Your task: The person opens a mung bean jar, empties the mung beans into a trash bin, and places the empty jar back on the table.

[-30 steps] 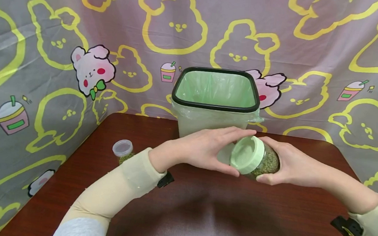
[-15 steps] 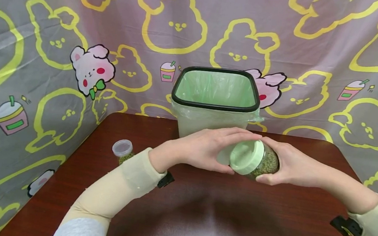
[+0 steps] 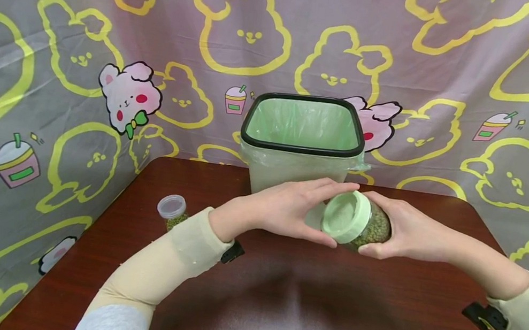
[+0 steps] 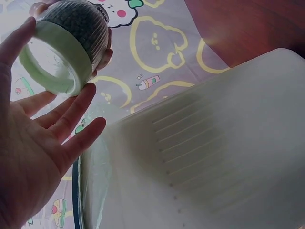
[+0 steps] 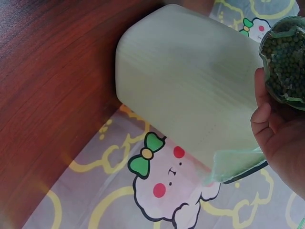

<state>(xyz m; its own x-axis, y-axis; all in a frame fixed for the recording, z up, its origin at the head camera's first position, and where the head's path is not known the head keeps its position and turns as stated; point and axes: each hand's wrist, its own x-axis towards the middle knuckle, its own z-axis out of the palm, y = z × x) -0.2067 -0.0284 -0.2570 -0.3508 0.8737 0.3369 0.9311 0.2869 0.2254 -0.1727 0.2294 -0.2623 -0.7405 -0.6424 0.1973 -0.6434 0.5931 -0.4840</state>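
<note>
One table [image 3: 288,307]. One bin [image 3: 301,149], far side. One jar [image 3: 376,228], held up tilted, right, on the bin's near side; right hand [image 3: 403,228] grips its body. One tub [image 3: 172,207], left, partly hidden. One lid [image 3: 345,216], on the jar; left hand [image 3: 289,208] pinches its rim. I judge the step as twisting the lid; the next move calls for a firm right grip.

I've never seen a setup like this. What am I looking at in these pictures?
There's no machine here, just a person working bare-handed. The wide picture comes from a camera worn on the head; the other two from cameras on the wrists. The right hand grips a tilted jar of small green grains, while the left hand holds its pale green lid. On the brown table stand a lined bin and, partly behind the left sleeve, a small clear-lidded container.
</note>
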